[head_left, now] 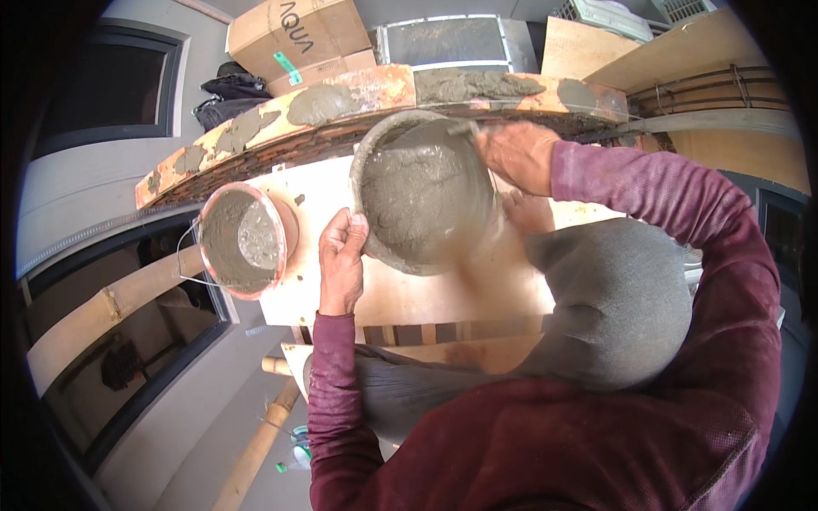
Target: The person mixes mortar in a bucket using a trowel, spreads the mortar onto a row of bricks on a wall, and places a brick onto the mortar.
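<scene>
In head view: holding the large bucket (358, 166) over the pale board (298, 298), right of the smaller bucket (288, 226). Probably weighing heavily with wet mortar (409, 204), feeling stiff-walled and slippery where smeared; best gripping by the rim. With the left hand (342, 255), pinching that rim between thumb and fingers, extending the forearm. With the right hand (521, 155), bending the elbow wide, wrapping blurred fingers around a tool (464, 128).

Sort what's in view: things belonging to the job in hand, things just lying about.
Seemingly for the job:
large round grey bucket, gripped by left hand
wet grey mortar
small round reddish bucket
orange brickwork patched with mortar

Apparently lying about:
brown cardboard box
crumpled black fabric bundle
</scene>
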Demonstrator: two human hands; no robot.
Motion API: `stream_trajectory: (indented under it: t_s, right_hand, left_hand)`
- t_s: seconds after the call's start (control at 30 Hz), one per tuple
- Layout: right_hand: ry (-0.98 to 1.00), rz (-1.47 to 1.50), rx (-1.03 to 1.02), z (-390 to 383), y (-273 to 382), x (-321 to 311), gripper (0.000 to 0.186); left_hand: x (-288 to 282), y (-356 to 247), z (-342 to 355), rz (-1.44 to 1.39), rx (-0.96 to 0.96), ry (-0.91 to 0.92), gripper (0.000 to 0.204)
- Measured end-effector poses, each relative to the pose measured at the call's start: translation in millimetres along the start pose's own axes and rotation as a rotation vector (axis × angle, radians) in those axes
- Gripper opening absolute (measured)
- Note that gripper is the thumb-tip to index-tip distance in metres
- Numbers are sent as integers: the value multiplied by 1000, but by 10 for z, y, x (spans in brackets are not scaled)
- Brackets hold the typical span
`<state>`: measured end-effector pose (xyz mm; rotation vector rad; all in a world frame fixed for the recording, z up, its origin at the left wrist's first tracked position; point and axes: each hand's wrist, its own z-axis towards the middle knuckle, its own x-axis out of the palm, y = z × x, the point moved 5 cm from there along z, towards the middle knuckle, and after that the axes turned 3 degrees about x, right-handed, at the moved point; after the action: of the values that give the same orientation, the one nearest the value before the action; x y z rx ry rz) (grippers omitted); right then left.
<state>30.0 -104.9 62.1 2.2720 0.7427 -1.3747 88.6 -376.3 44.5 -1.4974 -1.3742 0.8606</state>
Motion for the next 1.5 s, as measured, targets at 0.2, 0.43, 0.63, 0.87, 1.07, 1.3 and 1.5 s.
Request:
stream_trajectory:
  t_s: [0.2, 0.43, 0.63, 0.87, 1.07, 1.3, 1.5]
  right_hand:
    - [118, 406, -10, 163, 123, 363, 23]
    - [469, 786, -62, 40, 251, 473, 19]
    - [429, 922, -200, -26, 480, 436, 16]
    - [637, 1219, -166, -113, 323, 609, 17]
    - [527, 1369, -238, -379, -102, 581, 25]
    - [317, 1330, 18, -893, -1189, 632, 32]
    - [81, 1233, 386, -1222, -2344, 937, 41]
  left_hand:
    - [44, 67, -86, 64, -35, 7, 22]
    - [41, 135, -34, 14, -36, 2, 19]
    - [32, 228, -122, -153, -88, -101, 23]
    - [35, 247, -196, -100, -62, -121, 12]
    - [-181, 321, -192, -265, -19, -245, 13]
    - [-675, 524, -164, -392, -9, -259, 29]
    - [-979, 734, -164, -438, -33, -335, 34]
